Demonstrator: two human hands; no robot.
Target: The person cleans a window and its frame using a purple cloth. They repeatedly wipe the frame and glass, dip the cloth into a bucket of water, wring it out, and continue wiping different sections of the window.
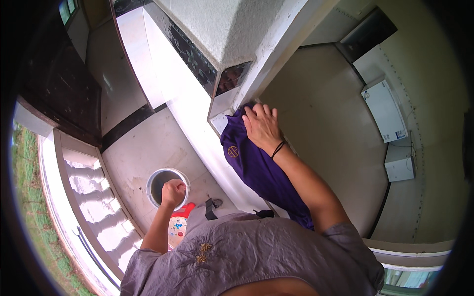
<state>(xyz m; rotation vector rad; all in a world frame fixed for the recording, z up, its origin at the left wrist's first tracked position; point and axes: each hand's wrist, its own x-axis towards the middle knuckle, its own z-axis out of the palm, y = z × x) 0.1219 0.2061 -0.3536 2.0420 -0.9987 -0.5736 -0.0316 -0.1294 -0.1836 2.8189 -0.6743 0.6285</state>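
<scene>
My right hand (261, 125) rests palm down on the end of a purple cloth (255, 170), its fingers bent over the fabric at the wall corner. The cloth looks like a garment with a round gold emblem. It is draped along the white sill (218, 124) and trails back towards my body under my forearm. My left hand (173, 192) is curled into a fist, in line with the rim of a bucket (151, 181) of dark liquid on the floor. Nothing shows inside that fist.
Left of me runs a balustrade (89, 196) with grass beyond. A red and white patterned stool or container (177, 229) stands by my legs. Ahead are a dark door (63, 81) and a wall corner (229, 83). Past the sill, a room holds a white appliance (385, 111).
</scene>
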